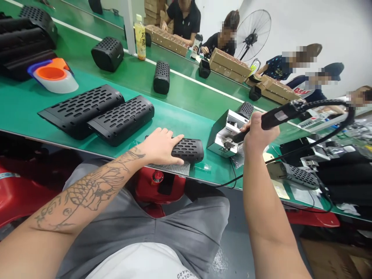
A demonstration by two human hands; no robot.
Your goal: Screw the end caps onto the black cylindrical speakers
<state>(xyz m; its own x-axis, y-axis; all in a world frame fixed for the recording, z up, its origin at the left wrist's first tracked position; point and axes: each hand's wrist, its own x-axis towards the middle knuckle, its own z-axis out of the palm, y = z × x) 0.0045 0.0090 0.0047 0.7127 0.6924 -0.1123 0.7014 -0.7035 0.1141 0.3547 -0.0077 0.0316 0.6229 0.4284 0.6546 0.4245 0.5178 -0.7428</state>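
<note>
My left hand (160,146) rests on top of a black perforated speaker shell (188,149) lying at the near edge of the green belt (180,97), fingers curled over its left end. My right hand (257,135) is closed round a black corded electric screwdriver (286,112), whose tip points down at a small silver metal box (225,133) just right of the shell. The tool's black cable (345,120) loops off to the right.
Two long black perforated shells (100,114) lie to the left, with an orange and white part (54,75) behind them. Smaller black speakers (161,76) and a drink bottle (141,37) stand further back. Several people sit at cardboard boxes (229,64) across the belt. A floor fan (251,35) stands behind.
</note>
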